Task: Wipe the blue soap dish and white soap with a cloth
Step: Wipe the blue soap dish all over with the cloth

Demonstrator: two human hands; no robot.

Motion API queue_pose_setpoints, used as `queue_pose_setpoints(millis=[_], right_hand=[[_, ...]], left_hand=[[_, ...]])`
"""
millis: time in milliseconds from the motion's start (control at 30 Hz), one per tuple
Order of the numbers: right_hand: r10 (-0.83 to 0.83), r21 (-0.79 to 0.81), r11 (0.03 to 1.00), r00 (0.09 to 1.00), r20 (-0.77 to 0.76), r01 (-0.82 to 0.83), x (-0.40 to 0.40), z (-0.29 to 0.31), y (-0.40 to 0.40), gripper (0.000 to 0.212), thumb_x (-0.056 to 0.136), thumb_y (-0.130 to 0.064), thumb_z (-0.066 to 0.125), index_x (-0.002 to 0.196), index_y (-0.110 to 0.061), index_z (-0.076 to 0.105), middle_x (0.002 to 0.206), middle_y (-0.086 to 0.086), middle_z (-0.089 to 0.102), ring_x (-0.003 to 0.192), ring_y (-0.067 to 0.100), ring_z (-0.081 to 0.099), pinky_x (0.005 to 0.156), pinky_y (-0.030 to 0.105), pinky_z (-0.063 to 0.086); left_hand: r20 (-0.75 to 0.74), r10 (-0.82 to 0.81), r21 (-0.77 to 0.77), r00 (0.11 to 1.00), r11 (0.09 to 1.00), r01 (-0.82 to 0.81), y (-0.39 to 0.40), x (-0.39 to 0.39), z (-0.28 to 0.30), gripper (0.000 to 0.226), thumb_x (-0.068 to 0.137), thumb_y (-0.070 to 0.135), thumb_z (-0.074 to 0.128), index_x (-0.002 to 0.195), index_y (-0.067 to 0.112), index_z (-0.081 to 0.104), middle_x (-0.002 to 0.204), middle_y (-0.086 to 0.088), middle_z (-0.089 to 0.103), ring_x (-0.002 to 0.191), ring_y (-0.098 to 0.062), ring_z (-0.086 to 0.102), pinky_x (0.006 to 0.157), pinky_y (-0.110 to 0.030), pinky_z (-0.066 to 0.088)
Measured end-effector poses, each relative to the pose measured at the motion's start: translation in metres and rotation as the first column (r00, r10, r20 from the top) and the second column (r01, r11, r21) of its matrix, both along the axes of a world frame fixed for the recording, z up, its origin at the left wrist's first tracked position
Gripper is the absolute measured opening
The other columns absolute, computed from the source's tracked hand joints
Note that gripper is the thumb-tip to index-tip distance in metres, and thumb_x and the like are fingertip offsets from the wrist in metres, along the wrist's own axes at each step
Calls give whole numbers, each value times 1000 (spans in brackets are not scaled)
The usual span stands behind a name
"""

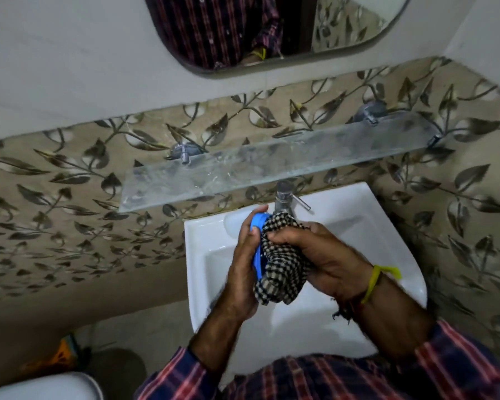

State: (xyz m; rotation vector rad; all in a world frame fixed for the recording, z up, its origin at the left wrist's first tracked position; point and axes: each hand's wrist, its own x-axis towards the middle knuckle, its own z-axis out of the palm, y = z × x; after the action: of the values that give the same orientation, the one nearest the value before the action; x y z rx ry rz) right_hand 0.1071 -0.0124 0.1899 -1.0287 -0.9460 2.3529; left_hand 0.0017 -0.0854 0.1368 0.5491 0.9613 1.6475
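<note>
over the white sink [387,226], just near of the tap [283,197], the left hand [240,272] holds the blue soap dish [257,223] up on its edge, fingers curled round its far rim and palm behind it. the right hand [318,252] has a bunched checked cloth [277,267] clenched in its grip and presses it against the open face of the dish. the white soap cannot be made out; it may be hidden under the cloth or elsewhere. the dish looks like light, stiff plastic, likely slick if wet, so holding it by the rims with the palm backing it seems the safest hold. the cloth is soft and folds into corners easily. a glass shelf [272,166] runs along the leaf-patterned wall on the far side.
</note>
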Motion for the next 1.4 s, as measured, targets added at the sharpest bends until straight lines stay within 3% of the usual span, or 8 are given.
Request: queue_pose_setpoints(millis=[200,300,400,500,867,967,1200,1400], right_hand=[[4,-5,1000,1000,27,-4,19,0,23,24,87,6,58,110,14,63,90,24,68,78,32,69,75,39,60],[75,29,997,996,44,-77,27,-6,24,27,87,5,60,113,14,61,95,24,68,87,33,68,83,42,58],[154,62,985,983,96,-160,32,-9,22,26,85,5,62,109,12,63,92,21,68,82,27,68,74,36,59],[120,69,990,990,74,-125,35,-9,32,21,85,7,63,105,11,66,89,21,69,80,28,69,72,35,60],[267,183,944,961,65,-275,48,-14,36,11,83,5,65,92,1,70,75,11,71,67,19,69,60,28,57],[343,219,910,936,79,-352,49,-14,32,11,83,5,65,83,-4,72,71,10,69,63,17,66,58,27,56],[353,348,856,924,149,-383,48,-15,32,13,81,4,66,94,6,67,76,12,69,67,17,66,60,26,56],[372,484,767,907,199,-421,51,-19,26,9,87,1,66,88,-8,70,71,0,71,66,9,65,60,22,52]], left_hand=[[-21,22,8,1000,1000,-22,13,25,-1,40,105,30,35,142,21,47,135,-16,62,124,-32,59,103,-44,50],[-33,57,-6,998,998,-57,20,28,1,41,105,31,36,143,20,46,124,-15,64,112,-31,63,95,-41,54],[-64,79,-26,995,996,-81,24,28,3,41,102,36,41,141,23,50,113,-13,63,97,-25,63,84,-38,55],[-68,105,-47,992,993,-109,26,36,6,42,103,35,42,143,22,48,119,-18,63,105,-31,63,89,-42,56],[-152,177,-42,972,982,-186,38,38,10,41,100,37,44,138,25,54,113,-11,61,93,-23,60,80,-38,51],[-240,191,-30,952,979,-204,40,33,15,39,99,36,45,135,28,57,116,-3,64,95,-16,62,79,-31,54],[-292,191,-42,937,976,-212,43,29,19,40,99,35,44,136,24,56,126,-7,60,103,-19,60,84,-32,52],[-214,196,-93,957,971,-220,39,30,16,45,97,37,46,139,24,55,130,-9,60,112,-23,58,93,-40,48]])
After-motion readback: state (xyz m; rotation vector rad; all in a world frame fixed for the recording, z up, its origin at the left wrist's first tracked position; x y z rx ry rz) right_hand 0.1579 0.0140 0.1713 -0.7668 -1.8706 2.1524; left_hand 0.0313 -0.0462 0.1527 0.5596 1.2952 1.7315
